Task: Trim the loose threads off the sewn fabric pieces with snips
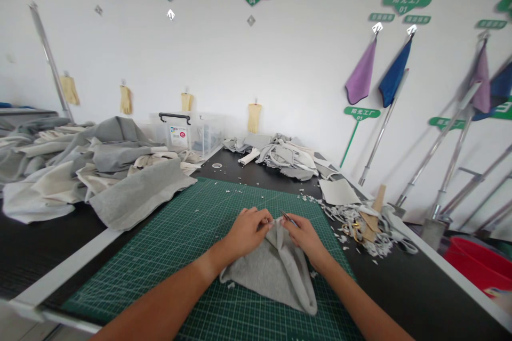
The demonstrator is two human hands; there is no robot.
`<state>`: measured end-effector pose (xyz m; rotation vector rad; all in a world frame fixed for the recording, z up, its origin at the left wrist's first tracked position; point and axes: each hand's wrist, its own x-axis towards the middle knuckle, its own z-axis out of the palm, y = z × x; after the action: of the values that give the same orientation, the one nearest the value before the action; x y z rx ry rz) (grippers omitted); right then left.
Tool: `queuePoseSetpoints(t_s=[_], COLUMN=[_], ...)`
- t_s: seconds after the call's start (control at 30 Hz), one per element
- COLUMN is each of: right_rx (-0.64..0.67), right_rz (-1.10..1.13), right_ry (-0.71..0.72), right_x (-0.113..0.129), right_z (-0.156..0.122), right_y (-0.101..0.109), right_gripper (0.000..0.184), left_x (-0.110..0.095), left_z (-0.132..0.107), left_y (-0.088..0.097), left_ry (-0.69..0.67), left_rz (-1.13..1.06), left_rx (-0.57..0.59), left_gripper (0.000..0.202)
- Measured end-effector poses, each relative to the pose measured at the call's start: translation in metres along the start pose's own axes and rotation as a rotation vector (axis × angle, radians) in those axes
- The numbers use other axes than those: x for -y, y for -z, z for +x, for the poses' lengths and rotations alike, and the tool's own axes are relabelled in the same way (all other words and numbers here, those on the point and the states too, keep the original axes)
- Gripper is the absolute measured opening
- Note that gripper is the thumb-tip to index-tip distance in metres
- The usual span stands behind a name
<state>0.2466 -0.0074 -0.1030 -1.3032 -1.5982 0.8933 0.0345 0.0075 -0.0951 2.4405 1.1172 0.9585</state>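
Two bare hands work at a gathered piece of grey terry cloth on a green cutting mat

Well left of the left hand (pixel 248 233), a heap of grey and cream fabric (pixel 76 170) lies beyond the mat (pixel 114 282), with a folded grey towel (pixel 138 195) just beside the mat's far corner. The left hand's fingers close on the peak of the grey terry cloth (pixel 270 272), which spreads below and between both hands, its tip at their fingertips. The right hand (pixel 302 238) is curled, pinching small metal snips (pixel 288 218) at that peak. Right of it lies a heap of white and grey scraps (pixel 360 229), with a red plastic basin (pixel 480 266) farther off.
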Motion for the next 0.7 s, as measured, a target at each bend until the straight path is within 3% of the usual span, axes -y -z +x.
queuePoseSetpoints(t_s=[0.23,0.47,0.7], right_rx=[-0.046,-0.112,-0.150], right_rz=[-0.062,-0.202,-0.217], right_ry=[0.047,0.110,0.128], right_x=[0.001,0.002,0.007], right_z=[0.001,-0.001,-0.006], right_y=[0.002,-0.001,-0.006], right_gripper=[0.030,0.034,0.032], left_x=[0.003,0.007,0.010], left_z=[0.001,0.002,0.003], left_y=[-0.001,-0.005,-0.008], left_ry=[0.060,0.078,0.146], left_rz=[0.001,-0.195,-0.214], left_rx=[-0.019,0.006,-0.035], left_gripper=[0.016,0.022,0.022])
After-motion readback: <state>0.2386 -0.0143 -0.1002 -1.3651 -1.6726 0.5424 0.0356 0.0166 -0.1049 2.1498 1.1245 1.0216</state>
